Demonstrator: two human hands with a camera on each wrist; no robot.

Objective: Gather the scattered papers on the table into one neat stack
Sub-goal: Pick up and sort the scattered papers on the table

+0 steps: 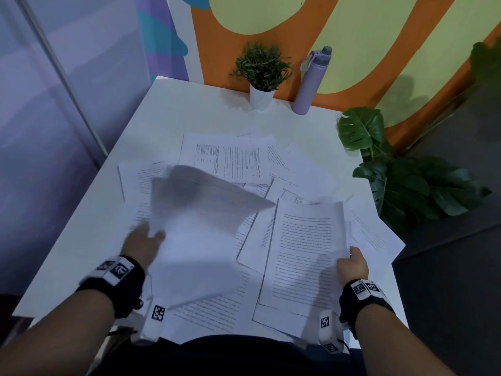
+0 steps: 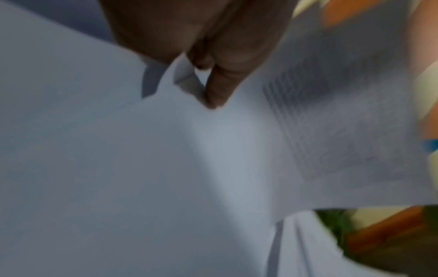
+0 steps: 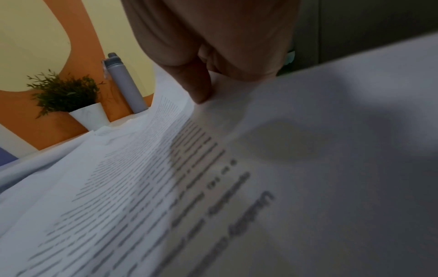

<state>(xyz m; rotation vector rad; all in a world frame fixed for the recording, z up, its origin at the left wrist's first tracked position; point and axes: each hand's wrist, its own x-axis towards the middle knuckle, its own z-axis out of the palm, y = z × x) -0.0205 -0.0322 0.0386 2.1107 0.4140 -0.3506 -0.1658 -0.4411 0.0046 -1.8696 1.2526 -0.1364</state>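
- The left hand [image 1: 143, 241] pinches a lifted bundle of sheets [image 1: 198, 234] at its left edge; the thumb lies on top.
- The right hand [image 1: 352, 263] pinches a printed sheet [image 1: 306, 248] at its right edge.
- Farther away, scattered papers [image 1: 230, 158] overlap on the white table [image 1: 189, 104].
- Paper is thin and floppy; I judge an edge grip works best.

White papers [image 1: 303, 251] carry black printed lines on a white desk [image 1: 189, 109]. The water bottle [image 1: 311, 80] is lilac. The wall [image 1: 352, 44] is orange and pale green.

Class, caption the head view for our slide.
Both hands, left and right, lift sheets from scattered papers.
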